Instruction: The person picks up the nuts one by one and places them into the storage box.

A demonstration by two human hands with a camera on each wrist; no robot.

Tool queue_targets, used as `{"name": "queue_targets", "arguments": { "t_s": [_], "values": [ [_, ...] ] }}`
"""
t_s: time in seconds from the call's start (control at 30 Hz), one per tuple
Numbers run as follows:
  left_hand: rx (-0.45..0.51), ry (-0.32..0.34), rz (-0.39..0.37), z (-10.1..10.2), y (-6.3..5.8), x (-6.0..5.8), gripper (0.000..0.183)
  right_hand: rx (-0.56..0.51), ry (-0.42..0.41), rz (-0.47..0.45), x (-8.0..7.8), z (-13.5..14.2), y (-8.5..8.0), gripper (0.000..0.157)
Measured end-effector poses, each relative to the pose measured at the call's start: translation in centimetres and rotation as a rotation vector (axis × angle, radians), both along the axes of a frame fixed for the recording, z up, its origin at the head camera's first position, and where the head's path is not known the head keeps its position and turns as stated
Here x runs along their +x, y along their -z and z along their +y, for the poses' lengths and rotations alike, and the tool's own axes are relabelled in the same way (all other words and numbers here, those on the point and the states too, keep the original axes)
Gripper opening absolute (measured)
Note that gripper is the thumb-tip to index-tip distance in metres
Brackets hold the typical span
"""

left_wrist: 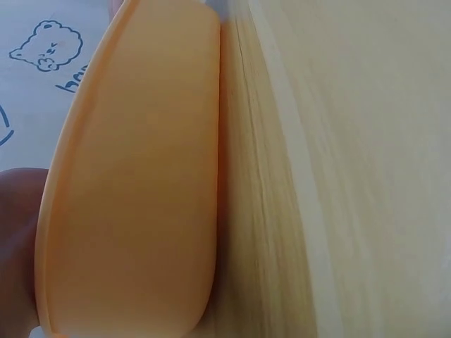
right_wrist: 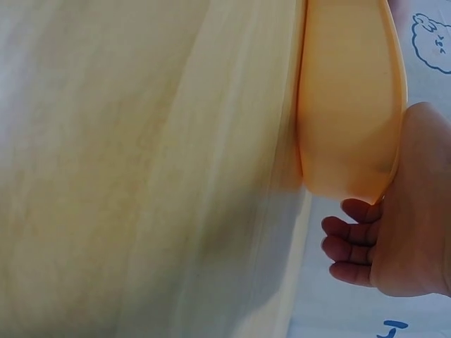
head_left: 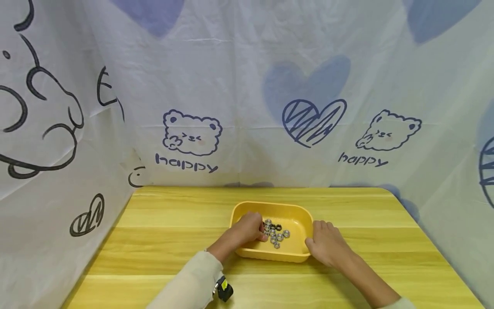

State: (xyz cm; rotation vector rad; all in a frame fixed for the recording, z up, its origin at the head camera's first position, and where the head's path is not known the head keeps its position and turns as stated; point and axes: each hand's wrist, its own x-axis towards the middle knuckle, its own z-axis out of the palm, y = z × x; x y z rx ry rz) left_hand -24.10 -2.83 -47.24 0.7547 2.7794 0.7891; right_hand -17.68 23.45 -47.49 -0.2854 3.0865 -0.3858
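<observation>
A yellow plastic tray (head_left: 270, 256) with rounded corners stands on the table, with several hex nuts (head_left: 273, 233), silver and dark, lying loose in it. My left hand (head_left: 247, 228) reaches over the near left wall into the tray. Its fingers are curled down at the left edge of the nuts, the thumb tip right beside one; whether a nut is between them I cannot tell. My right hand (head_left: 328, 242) grips the tray's right end, thumb at the rim and fingers along the outside. In the left wrist view the tray wall (left_wrist: 141, 169) hides the left fingertips.
The wood-grain table (head_left: 173, 223) extends around the tray on all sides. Behind it and at the left hangs a white cloth (head_left: 247, 86) printed with hearts and bears. A black device (head_left: 224, 289) is strapped at the left wrist.
</observation>
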Motion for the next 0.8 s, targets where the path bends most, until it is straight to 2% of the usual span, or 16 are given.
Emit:
{"name": "queue_targets", "arguments": {
  "t_s": [0.13,0.3,0.47,0.57,0.73,0.8],
  "values": [
    [-0.023,-0.001,0.030,-0.2,-0.2,-0.1,0.023,0.026,-0.014,0.007,-0.2,0.2,-0.1,0.041],
    [-0.053,-0.011,0.109,-0.5,-0.9,-0.2,0.019,0.026,-0.046,-0.039,-0.7,0.5,-0.7,0.046],
    [-0.028,-0.055,0.221,-1.3,-2.1,0.0,0.022,-0.022,-0.076,-0.059,-1.6,1.1,-1.3,0.030],
    [-0.005,-0.074,0.296,-2.2,-2.2,0.4,0.026,-0.042,-0.084,-0.049,-1.8,1.5,-1.6,0.028],
    [0.003,-0.092,0.438,-4.7,-2.2,1.3,0.017,-0.015,-0.072,0.008,-1.3,2.3,-2.4,0.040],
    [0.007,-0.107,0.471,-6.0,-2.2,1.7,0.013,0.010,-0.092,0.057,-1.2,2.8,-2.9,0.035]
  ]
}}
